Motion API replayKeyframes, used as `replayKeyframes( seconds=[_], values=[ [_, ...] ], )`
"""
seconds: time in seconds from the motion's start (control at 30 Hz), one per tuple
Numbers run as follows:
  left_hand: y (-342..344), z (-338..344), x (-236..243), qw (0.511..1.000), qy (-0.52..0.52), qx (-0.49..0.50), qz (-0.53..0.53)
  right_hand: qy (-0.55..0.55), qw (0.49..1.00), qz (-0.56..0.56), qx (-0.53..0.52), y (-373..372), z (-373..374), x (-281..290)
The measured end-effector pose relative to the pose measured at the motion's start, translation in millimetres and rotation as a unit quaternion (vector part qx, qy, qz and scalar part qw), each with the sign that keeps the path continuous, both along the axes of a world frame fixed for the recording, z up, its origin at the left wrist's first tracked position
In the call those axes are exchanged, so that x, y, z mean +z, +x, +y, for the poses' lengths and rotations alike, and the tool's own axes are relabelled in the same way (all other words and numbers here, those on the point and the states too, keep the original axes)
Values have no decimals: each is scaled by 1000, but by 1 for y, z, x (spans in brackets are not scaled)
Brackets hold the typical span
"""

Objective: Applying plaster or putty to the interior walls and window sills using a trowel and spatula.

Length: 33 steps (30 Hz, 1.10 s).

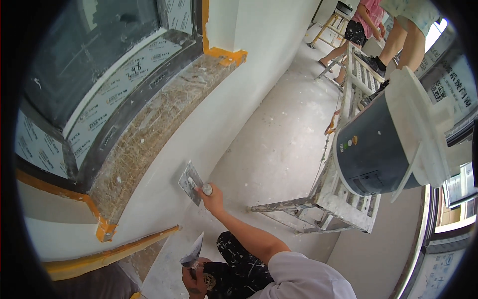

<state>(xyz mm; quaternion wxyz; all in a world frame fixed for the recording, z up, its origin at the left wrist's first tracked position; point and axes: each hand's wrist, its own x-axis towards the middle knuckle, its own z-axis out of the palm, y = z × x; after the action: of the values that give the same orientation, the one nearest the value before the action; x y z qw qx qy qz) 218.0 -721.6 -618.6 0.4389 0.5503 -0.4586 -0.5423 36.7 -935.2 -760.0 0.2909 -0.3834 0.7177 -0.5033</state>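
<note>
My right hand (213, 199) grips the round handle of a rectangular steel trowel (185, 182), whose blade is at the white wall (154, 192) below the window sill; I cannot tell whether it touches. Low in the view, my left hand (194, 280) is closed on a putty knife (191, 256) with its wide blade tilted upward. Below both tools are my paint-spattered dark trousers (229, 246).
A taped sill (149, 99) runs along the left, with orange-taped trim (119, 251) below. On the right, a white-and-dark bucket (368, 149) rests on a spattered metal platform (343, 209). Another person's legs (398, 45) stand on it; a second person (361, 22) is behind.
</note>
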Motion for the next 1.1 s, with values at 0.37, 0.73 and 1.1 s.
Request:
replayKeyframes(
  seconds=[0.37, 0.73, 1.1],
  values=[
    [-9, 19, 241, 984, 109, -139, -11, 163, 983, 61, 58, -110, 247, 266],
    [-137, -63, 448, 949, 13, -314, 12, 279, 938, 122, -167, -203, 507, 400],
    [-460, -166, 568, 651, -327, -554, -402, 300, 870, 20, -392, -259, 628, 357]
  ],
)
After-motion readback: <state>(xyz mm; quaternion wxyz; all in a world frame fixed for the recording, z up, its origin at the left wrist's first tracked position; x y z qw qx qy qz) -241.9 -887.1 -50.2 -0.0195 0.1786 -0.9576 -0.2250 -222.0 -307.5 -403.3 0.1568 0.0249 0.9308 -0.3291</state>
